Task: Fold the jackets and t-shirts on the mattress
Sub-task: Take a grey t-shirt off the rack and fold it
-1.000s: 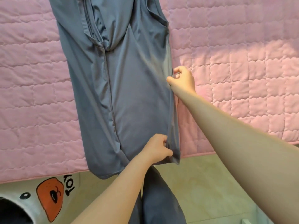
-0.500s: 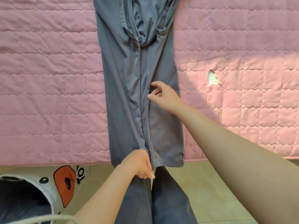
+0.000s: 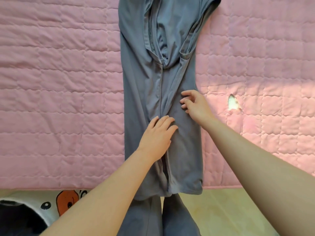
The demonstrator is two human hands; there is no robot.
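A blue-grey jacket (image 3: 146, 86) lies lengthwise on the pink quilted mattress (image 3: 59, 99), both sides folded inward so they meet along the middle; its zipper and collar show at the top. The hem reaches the mattress's near edge. My left hand (image 3: 157, 133) lies flat on the jacket near the centre line with fingers straight. My right hand (image 3: 196, 104) hovers over or lightly touches the right folded panel, fingers loosely spread and holding nothing.
A small tear (image 3: 233, 103) shows white filling in the mattress cover to the right. A white basket with an orange cartoon print (image 3: 64, 200) stands at the bottom left on the pale floor (image 3: 218, 210). My blue-grey trouser legs (image 3: 162, 218) are below the hem.
The right side of the jacket has been folded over to the middle. My left hand let go of the hem and moved up to lie flat; my right hand released the fabric edge.
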